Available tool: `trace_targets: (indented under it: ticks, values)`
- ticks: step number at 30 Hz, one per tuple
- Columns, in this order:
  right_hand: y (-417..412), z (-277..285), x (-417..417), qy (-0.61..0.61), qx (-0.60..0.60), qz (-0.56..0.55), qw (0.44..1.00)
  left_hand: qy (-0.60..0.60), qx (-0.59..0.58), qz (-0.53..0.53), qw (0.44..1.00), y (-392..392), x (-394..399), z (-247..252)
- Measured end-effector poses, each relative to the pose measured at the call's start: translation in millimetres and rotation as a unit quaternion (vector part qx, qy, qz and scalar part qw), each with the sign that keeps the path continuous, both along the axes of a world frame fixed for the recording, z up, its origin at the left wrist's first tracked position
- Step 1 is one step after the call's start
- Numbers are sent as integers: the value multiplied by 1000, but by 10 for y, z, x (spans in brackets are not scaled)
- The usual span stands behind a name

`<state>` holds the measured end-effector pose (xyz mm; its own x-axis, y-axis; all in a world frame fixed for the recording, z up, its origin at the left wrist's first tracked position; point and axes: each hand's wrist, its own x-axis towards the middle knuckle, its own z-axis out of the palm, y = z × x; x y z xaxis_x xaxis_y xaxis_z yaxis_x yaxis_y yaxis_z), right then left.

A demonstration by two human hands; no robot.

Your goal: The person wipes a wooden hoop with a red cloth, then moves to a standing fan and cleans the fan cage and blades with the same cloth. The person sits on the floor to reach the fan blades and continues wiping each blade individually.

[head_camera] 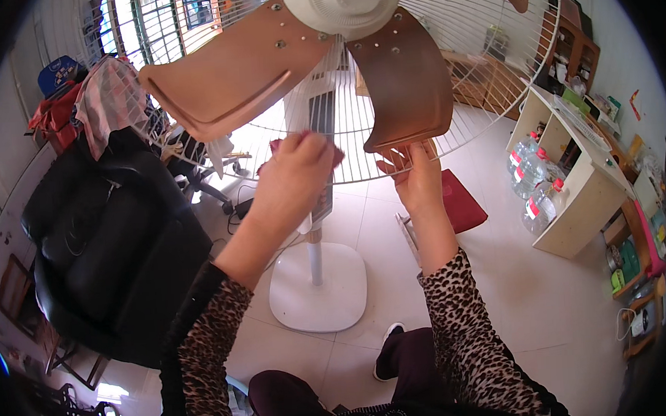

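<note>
A white pedestal fan stands before me, its front uncovered. Its brown blades [239, 71] spread from a white hub [349, 1], with the round wire guard [488, 127] behind them. Bunched in my left hand [296, 173] is a dark red cloth [338, 155], held in front of the guard's lower edge. My right hand [420, 177] grips the guard's lower rim just under the tip of the lower blade [406, 89]. Its thumb points up at the blade's edge, and the fingers are partly hidden by wires. The fan's white base [319, 306] rests on the tiled floor.
A black leather armchair [118, 244] is at the left, with a checked cloth [110, 101] over its back. On the right, large plastic bottles [539, 207] stand against a pale desk [586, 192]. A dark red flat object [463, 203] lies behind my right hand.
</note>
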<state>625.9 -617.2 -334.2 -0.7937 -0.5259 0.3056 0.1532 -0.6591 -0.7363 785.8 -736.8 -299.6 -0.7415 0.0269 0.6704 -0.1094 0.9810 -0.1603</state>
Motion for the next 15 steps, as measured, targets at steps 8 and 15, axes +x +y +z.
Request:
trace_targets:
  ticks: [8, 15]
  values:
    - [-24, 21, 74, 4, 1, 3, 1000, 231, -74, 70, 968, -49, -472, 57]
    - [25, -5, 47, -9, 18, 4, 1000, 62, 90, -51, 993, 134, -106, -112]
